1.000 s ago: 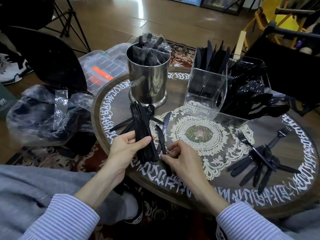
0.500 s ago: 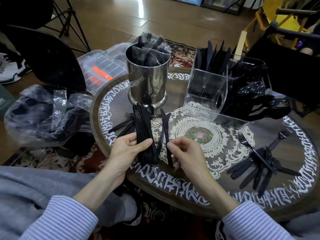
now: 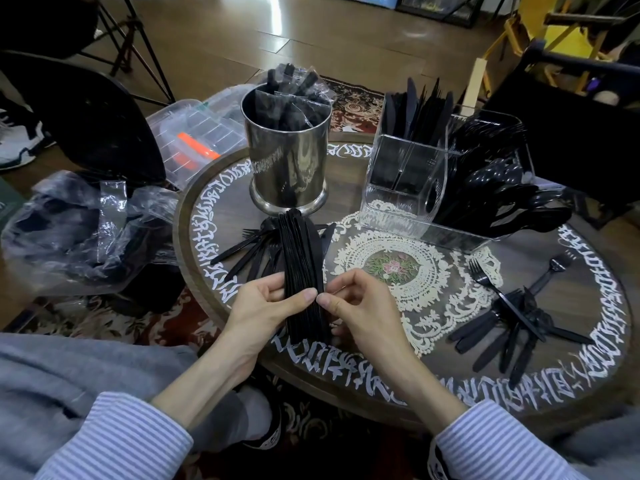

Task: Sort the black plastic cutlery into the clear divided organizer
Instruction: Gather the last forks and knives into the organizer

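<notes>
Both forearms reach in from the bottom edge in striped sleeves, meeting over the near rim of the round table [image 3: 588,386]. The left hand [image 3: 263,306] is turned palm inward, thumb laid across the front of a thick bundle of black knives [image 3: 303,271] and fingers curled behind it, so it grips the stack about two thirds of the way down. The bundle stands nearly upright, its lower ends just above the white lettering on the table edge and its tips fanning toward the metal cup. The right hand [image 3: 360,306] comes in from the other side with thumb and forefinger pinched against the right edge of the same bundle, the other fingers curled under; the two thumbs almost touch.

Behind the bundle, loose forks and knives [image 3: 242,251] lie spread on the tabletop to its left. To the right, past the lace doily [image 3: 415,271] with its pink flower centre, another loose pile of forks and knives [image 3: 512,320] lies crossed near the right rim.

Farther back, a shiny metal cup [image 3: 287,161] holds wrapped black cutlery. Beside it, to the right, stands the clear divided organizer [image 3: 408,181]: knives stand upright in its left rear section, forks and spoons fill the right sections, and spoon bowls spill over the right side.

Off the table on the left sit a crumpled clear plastic bag [image 3: 83,233] and a clear lidded box [image 3: 197,140].
</notes>
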